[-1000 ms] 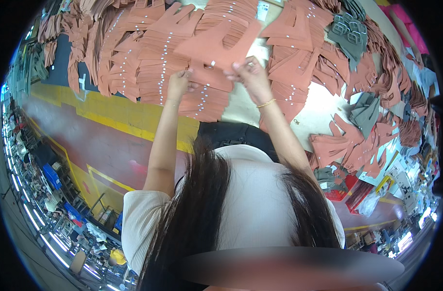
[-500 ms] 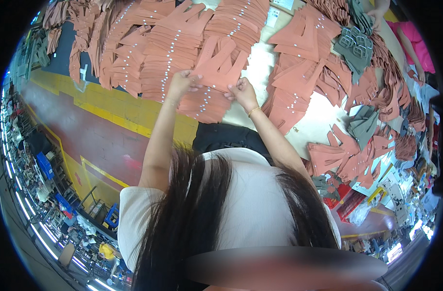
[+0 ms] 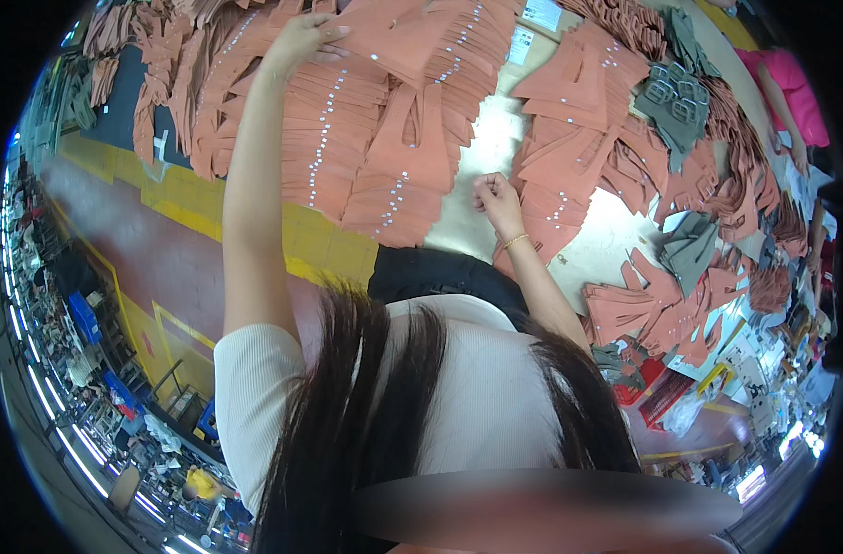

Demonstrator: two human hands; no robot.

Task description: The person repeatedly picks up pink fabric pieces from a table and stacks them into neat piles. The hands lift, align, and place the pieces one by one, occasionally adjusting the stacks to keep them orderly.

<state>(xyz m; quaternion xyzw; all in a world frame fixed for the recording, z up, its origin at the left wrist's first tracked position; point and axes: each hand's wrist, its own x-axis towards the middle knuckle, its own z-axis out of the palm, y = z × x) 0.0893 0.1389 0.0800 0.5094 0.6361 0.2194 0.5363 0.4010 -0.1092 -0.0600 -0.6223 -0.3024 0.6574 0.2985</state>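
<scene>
My left hand (image 3: 309, 42) is stretched far forward, its fingers closed at the left edge of a salmon-coloured cut fabric piece (image 3: 389, 39) with a small white sticker on it. That piece lies over the far stacks. My right hand (image 3: 500, 203) is curled closed above the pale table (image 3: 491, 138), apart from the fabric; whatever its fingers hold, if anything, is hidden. Between the hands sits a stack of salmon fabric pieces (image 3: 398, 175) with slots cut in them and rows of white stickers. A similar stack (image 3: 320, 138) spreads to its left.
More salmon stacks (image 3: 569, 120) lie right of the bare table strip. Dark green pieces with buckles (image 3: 675, 97) sit farther right, near a person in a pink top (image 3: 791, 92). Red baskets (image 3: 661, 392) stand at lower right. A yellow-edged floor (image 3: 181, 203) runs at left.
My left hand has moved forward and left with the fabric piece, which both hands held before. My right hand has let go of it and drawn back to the right.
</scene>
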